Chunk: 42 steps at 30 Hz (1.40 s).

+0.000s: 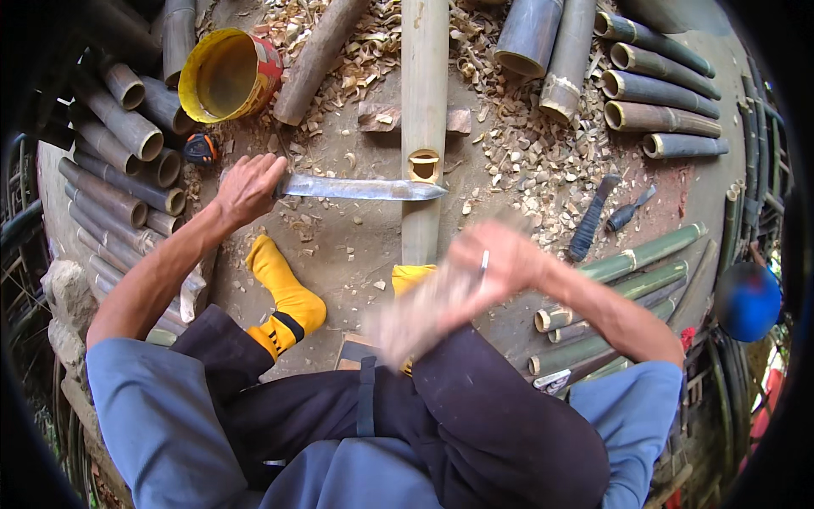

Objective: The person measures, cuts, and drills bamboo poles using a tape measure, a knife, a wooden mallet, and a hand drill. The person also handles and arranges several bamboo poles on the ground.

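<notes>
Between both hands' fingers lies the bamboo pole (422,76), propped perhaps for steadiness. The left hand (252,182) clamps the knife (356,187), its blade extending rightward from the fingers over the pole, likely to place the edge. Fingers of the right hand (494,257) close round a blurred wooden club (407,327), perhaps for striking. Beyond them, a wood block (379,118) supports the pole; the hole (424,168) lies right of the left fingers.

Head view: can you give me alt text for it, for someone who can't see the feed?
The left hand holds a knife pointing right, its blade crossing a bamboo pole at the hole's near edge. The right hand grips a motion-blurred, wood-coloured block. Shavings and cut bamboo lie around.
</notes>
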Each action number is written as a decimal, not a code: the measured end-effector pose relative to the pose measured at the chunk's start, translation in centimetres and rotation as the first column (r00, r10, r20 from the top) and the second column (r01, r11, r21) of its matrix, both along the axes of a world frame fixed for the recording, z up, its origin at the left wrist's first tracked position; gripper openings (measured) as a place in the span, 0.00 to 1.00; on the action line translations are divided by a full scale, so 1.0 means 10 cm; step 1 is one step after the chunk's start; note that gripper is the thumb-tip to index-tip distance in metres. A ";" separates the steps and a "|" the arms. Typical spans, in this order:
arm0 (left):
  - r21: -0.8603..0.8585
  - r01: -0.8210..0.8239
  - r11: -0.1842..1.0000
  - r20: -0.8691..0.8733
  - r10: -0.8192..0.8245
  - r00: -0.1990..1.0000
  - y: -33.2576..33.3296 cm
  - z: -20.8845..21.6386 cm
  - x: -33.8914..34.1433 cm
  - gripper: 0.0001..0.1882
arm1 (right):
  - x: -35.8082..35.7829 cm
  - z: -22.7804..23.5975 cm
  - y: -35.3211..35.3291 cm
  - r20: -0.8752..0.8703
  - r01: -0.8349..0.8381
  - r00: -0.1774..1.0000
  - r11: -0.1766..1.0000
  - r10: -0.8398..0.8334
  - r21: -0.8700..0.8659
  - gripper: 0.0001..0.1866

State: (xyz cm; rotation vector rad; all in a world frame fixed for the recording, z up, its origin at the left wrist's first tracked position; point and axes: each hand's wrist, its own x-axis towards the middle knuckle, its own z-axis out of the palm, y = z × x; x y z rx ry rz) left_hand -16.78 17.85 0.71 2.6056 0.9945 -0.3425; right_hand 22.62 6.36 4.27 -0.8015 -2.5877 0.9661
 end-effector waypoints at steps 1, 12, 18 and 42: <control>-0.003 0.004 1.000 0.006 -0.004 1.000 0.01 -0.03 0.05 0.14 | 0.12 -0.20 0.08 0.212 0.026 0.977 0.992 0.001 -0.123 0.32; 0.051 -0.008 0.999 0.023 0.007 1.000 0.02 -0.04 0.00 0.14 | -0.01 0.02 0.37 0.377 0.087 0.921 0.995 -0.098 0.047 0.44; 0.038 -0.033 0.999 0.016 0.033 0.999 0.12 -0.02 0.13 0.16 | 0.18 -0.17 0.27 0.204 0.111 0.969 0.984 -0.138 0.136 0.44; -0.403 -0.424 0.811 -0.293 0.325 0.899 0.51 -0.04 0.33 0.34 | 0.30 0.46 0.20 -0.025 0.816 0.486 0.464 -0.874 -0.345 0.49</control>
